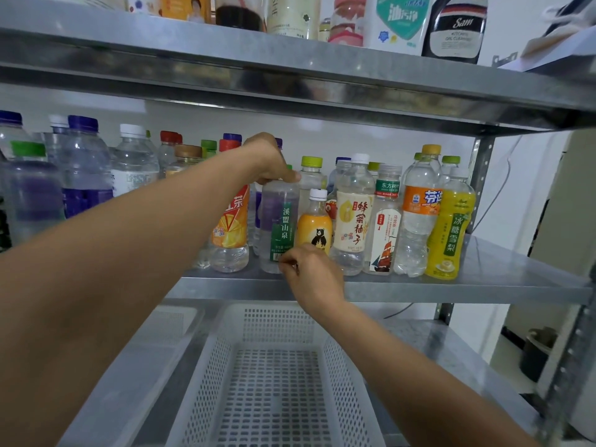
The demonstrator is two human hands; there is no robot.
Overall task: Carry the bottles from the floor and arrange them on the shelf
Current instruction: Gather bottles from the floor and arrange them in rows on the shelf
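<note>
A clear bottle with a green label (280, 221) stands at the front of the middle metal shelf (483, 285). My left hand (269, 159) grips its top from above, covering the cap. Down at its base, my right hand (311, 272) touches the bottle with curled fingers. Beside it to the right stand a small orange bear bottle (315, 225), a cream-labelled bottle (353, 217), a ship-labelled bottle (385, 227), an orange-labelled bottle (421, 208) and a yellow bottle (451, 227). To the left is an orange tea bottle (230, 227).
Several clear bottles with purple, green, red and white caps (84, 162) fill the shelf's left and back. The upper shelf (290, 79) carries cleaner containers. Below stands a white perforated basket (274, 382) next to a clear bin (135, 366). A dark pot (538, 353) sits on the floor at right.
</note>
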